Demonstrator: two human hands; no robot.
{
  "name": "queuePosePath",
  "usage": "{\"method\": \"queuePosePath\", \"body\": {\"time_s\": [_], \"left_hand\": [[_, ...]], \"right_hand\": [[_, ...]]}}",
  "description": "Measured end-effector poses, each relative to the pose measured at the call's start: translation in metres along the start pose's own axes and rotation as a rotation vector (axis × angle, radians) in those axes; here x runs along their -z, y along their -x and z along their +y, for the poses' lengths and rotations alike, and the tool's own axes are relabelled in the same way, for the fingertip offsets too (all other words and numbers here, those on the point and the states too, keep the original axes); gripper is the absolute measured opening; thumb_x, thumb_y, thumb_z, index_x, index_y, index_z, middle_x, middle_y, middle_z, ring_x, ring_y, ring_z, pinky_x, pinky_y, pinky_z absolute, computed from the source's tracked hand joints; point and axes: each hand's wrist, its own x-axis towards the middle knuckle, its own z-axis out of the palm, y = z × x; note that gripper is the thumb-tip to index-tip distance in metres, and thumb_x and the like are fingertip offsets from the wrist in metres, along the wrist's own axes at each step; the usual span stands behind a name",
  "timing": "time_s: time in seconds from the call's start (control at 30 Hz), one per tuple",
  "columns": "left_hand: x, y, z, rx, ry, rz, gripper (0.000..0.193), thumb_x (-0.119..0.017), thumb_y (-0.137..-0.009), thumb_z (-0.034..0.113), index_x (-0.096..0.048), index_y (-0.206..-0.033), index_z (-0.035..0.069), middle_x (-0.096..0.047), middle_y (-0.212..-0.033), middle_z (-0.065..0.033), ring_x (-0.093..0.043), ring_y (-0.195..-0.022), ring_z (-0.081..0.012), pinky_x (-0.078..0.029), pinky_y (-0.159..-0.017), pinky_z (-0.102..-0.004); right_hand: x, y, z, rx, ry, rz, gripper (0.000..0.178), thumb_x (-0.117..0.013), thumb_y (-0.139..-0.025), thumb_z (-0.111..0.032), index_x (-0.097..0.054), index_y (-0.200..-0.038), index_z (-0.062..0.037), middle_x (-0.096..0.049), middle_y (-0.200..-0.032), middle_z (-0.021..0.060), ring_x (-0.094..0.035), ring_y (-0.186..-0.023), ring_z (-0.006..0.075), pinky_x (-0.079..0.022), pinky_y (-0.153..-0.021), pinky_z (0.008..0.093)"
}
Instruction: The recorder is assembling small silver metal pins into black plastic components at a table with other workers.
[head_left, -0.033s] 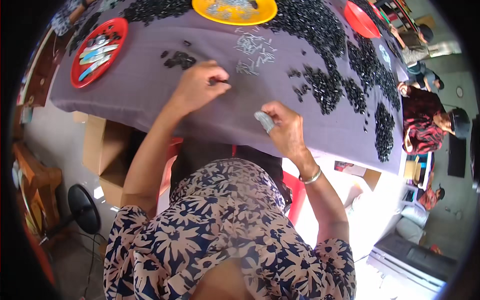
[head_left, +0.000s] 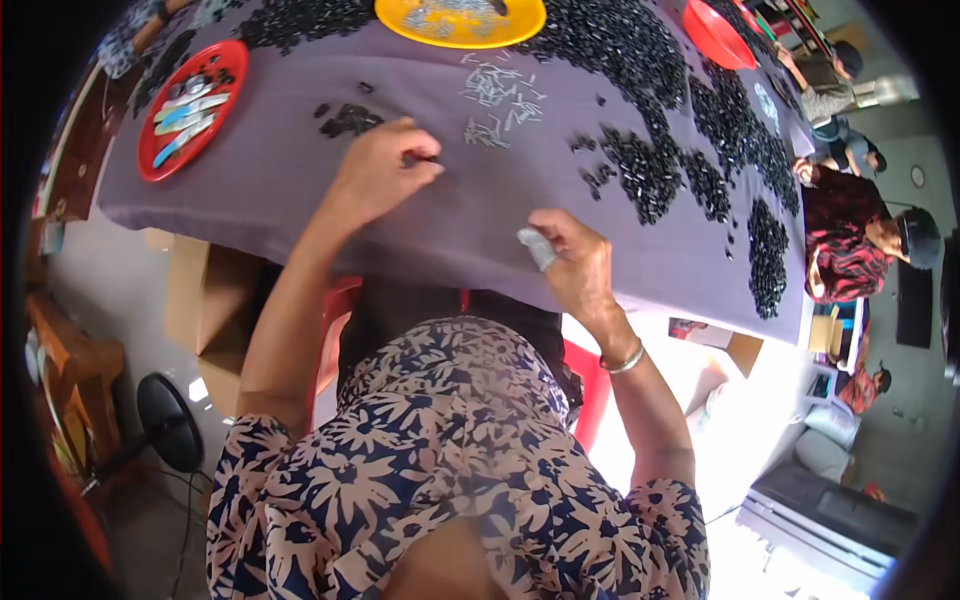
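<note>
Purple cloth [head_left: 480, 190], R hand [head_left: 578, 262] nr front edge, room to L hand [head_left: 378, 172]

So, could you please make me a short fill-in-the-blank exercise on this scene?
1. A grey wrap covers one digit of the person's ____ hand.
2. The small heap of pieces just beyond the left hand is ____ in colour.
3. The plate bearing the blue- and white-handled tools is ____.
4. The tray at the picture's top edge is ____.

Missing words: right; black; red; yellow.
</note>
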Motion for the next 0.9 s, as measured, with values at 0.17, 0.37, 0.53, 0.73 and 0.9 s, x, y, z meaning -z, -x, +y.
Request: {"method": "queuePosePath", "body": {"time_s": [0.17, 0.37, 0.53, 0.73, 0.9], "left_hand": [[0.032, 0.008, -0.025, 0.067, -0.221, 0.086, 0.017, -0.072, -0.074, 0.013, -0.066, -0.088, 0.004, -0.063, -0.082, -0.0101, -0.064, -0.073, -0.0261, -0.049, -0.065, -0.0349], [0.043, 0.006, -0.049, 0.2, -0.49, 0.352, 0.023, -0.075, -0.075, 0.017, -0.066, -0.092, 0.004, -0.063, -0.078, -0.0103, -0.064, -0.07, -0.0254, -0.048, -0.064, -0.0367], [0.027, -0.004, -0.037, 0.128, -0.27, 0.385, 0.03, -0.077, -0.074, 0.014, -0.067, -0.1, 0.006, -0.061, -0.075, -0.009, -0.059, -0.065, -0.0217, -0.048, -0.061, -0.0332], [-0.042, -0.004, 0.011, 0.019, 0.105, 0.134, 0.026, -0.075, -0.075, 0.009, -0.065, -0.099, 0.004, -0.059, -0.075, -0.0091, -0.057, -0.063, -0.0199, -0.047, -0.06, -0.032], [-0.07, 0.004, 0.019, -0.046, 0.176, -0.015, 0.02, -0.071, -0.077, 0.009, -0.065, -0.096, 0.004, -0.061, -0.079, -0.0108, -0.061, -0.069, -0.0271, -0.047, -0.063, -0.0353]], "right_hand": [[0.055, 0.025, 0.049, -0.061, 0.243, 0.329, 0.014, -0.072, -0.083, -0.002, -0.067, -0.095, -0.0034, -0.065, -0.078, -0.0008, -0.056, -0.07, 0.0058, -0.047, -0.063, 0.0208], [0.08, 0.0, 0.065, -0.023, 0.26, 0.326, 0.015, -0.069, -0.083, -0.001, -0.067, -0.097, -0.0032, -0.068, -0.08, 0.0043, -0.059, -0.069, 0.0084, -0.049, -0.064, 0.0242], [0.074, -0.021, 0.062, 0.013, 0.34, 0.27, 0.017, -0.069, -0.081, -0.001, -0.067, -0.098, -0.003, -0.068, -0.083, 0.0072, -0.063, -0.069, 0.0134, -0.05, -0.066, 0.0272], [0.07, -0.049, 0.067, 0.039, 0.487, 0.182, 0.018, -0.071, -0.078, -0.001, -0.067, -0.095, -0.0023, -0.067, -0.087, 0.0094, -0.063, -0.067, 0.0175, -0.05, -0.066, 0.0283], [0.071, -0.068, 0.07, 0.015, 0.51, 0.081, 0.017, -0.076, -0.075, -0.005, -0.067, -0.088, -0.0014, -0.066, -0.079, 0.0079, -0.062, -0.064, 0.0173, -0.05, -0.062, 0.0297]]}}
